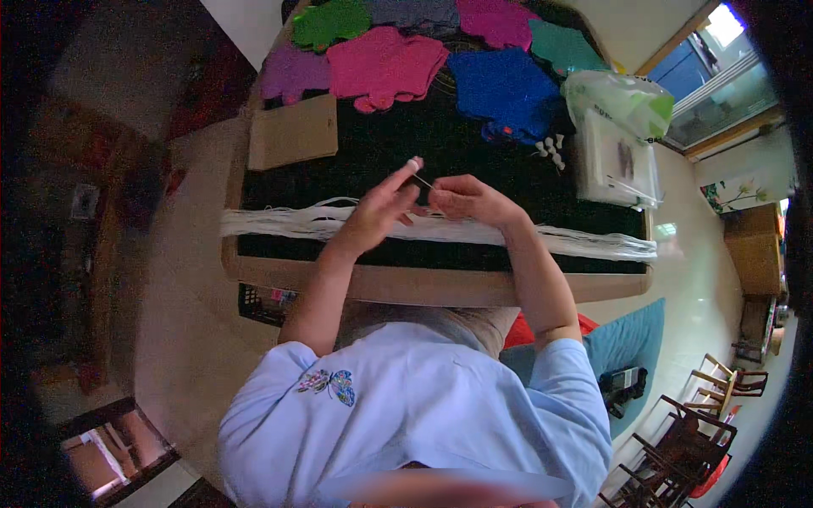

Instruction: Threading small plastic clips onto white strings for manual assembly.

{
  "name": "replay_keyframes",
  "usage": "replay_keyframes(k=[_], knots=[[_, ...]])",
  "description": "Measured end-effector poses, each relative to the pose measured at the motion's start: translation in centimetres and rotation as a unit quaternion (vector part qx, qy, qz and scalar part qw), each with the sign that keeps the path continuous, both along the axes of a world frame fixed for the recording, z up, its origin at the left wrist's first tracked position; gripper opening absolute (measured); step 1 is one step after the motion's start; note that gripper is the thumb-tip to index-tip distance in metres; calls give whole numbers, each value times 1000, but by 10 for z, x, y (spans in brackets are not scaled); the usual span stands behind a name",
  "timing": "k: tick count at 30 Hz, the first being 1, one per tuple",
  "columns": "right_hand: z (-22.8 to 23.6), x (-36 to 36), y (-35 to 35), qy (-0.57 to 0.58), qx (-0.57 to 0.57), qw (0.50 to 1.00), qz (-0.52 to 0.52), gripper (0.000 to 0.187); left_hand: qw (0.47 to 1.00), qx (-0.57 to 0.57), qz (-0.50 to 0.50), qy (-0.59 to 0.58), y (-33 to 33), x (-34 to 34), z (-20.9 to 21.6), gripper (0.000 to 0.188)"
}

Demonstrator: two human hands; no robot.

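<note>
My left hand (388,205) is raised over the table, one finger stretched forward with a small wad of white thread (414,166) at its tip. Its other fingers are partly blurred. A thin taut strand (424,181) runs from there to my right hand (470,201), whose thumb and fingers pinch its end. Below both hands a long hank of white threads (593,243) lies across the table's near side, its middle partly covered by my hands and wrists. Several small white knotted bundles (550,152) rest on the dark tabletop to the right.
Folded cloth pieces, among them a pink one (381,66) and a blue one (506,89), lie along the far side. A brown cardboard piece (293,134) is at the left. Plastic bags (614,144) stand at the right edge. A black crate (261,305) sits below the table.
</note>
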State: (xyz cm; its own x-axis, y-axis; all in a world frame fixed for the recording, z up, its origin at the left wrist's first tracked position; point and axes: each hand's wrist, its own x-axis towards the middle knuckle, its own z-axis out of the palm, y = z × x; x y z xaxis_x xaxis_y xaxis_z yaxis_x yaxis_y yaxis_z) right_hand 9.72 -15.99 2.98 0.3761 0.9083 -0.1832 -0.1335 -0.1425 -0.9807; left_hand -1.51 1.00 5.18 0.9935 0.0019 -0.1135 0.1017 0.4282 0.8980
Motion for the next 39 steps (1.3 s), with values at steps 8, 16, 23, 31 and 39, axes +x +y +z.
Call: replay_keyframes(k=[8, 16, 23, 31, 39], knots=[[-5, -2, -2, 55, 23, 998, 30, 23, 991, -123, -34, 44, -4, 4, -3, 41], [2, -1, 0, 20, -14, 999, 43, 24, 982, -151, -105, 31, 3, 3, -14, 39], [-9, 4, -3, 51, -11, 992, 117, 26, 943, -287, -165, 37, 25, 5, -36, 45], [-2, 4, -4, 60, -15, 996, 69, 28, 956, 194, -177, 134, 19, 3, -29, 52], [-2, 6, -5, 159, -5, 987, 7, 28, 893, 443, -73, 9, 10, 5, -29, 54]])
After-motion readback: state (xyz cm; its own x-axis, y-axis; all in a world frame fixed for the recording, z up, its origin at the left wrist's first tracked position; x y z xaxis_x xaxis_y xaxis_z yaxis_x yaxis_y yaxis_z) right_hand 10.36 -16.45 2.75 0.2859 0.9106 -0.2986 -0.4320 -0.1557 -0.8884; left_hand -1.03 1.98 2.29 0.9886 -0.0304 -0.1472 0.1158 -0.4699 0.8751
